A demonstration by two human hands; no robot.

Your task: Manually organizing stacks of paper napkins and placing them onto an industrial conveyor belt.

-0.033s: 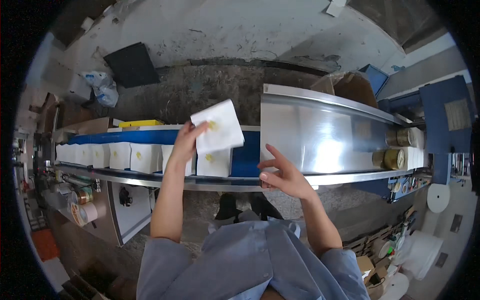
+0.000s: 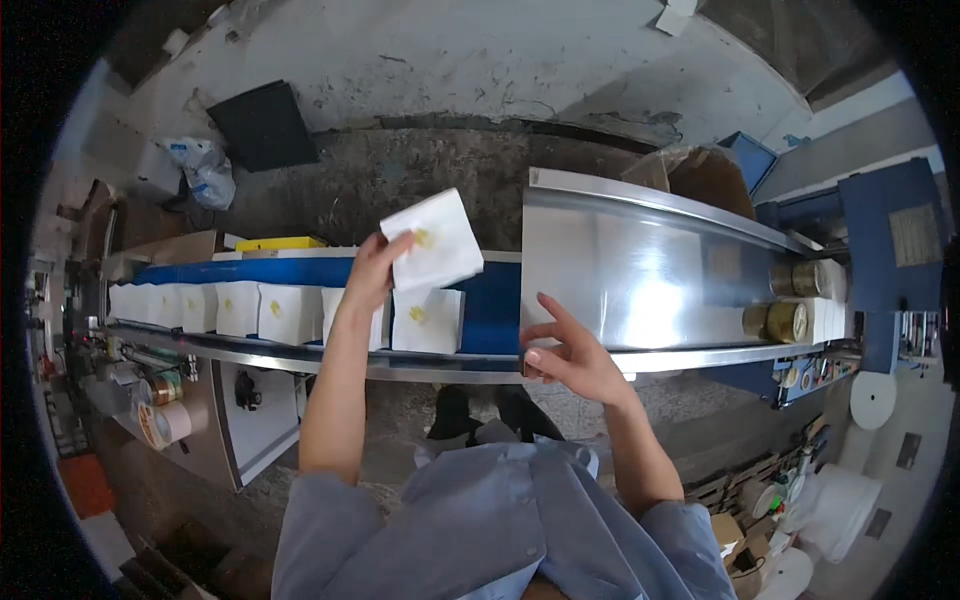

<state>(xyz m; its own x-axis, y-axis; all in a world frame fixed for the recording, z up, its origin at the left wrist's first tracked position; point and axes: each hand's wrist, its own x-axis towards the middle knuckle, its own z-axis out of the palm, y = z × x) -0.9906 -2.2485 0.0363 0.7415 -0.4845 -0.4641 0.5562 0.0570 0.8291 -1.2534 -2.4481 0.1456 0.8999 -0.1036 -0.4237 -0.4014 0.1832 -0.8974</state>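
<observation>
My left hand (image 2: 375, 270) grips a squarish stack of white paper napkins (image 2: 436, 240) with a small yellow print, thumb on top. It is held tilted above a blue conveyor belt (image 2: 490, 302). Directly under it on the belt sits another white napkin stack (image 2: 428, 322) with a yellow print. Leftward, several similar stacks (image 2: 288, 314) stand in a row. My right hand (image 2: 568, 358) is over the belt's near metal rail, beside the left end of a shiny metal table (image 2: 610, 270). Its index finger is stretched and the others are loosely bent and apart, with no held thing visible.
At the table's right end are two rolls (image 2: 785, 321) beside a blue machine (image 2: 890, 230). A yellow object (image 2: 280, 244) lies behind the belt at the left. A dark panel (image 2: 264, 126) leans by the far wall, near a plastic bag (image 2: 208, 176). An open carton (image 2: 708, 178) stands behind the table.
The napkin stack in my left hand has shifted slightly away from me and a little left. My right hand has moved a touch to the right. The row on the belt looks slightly further left.
</observation>
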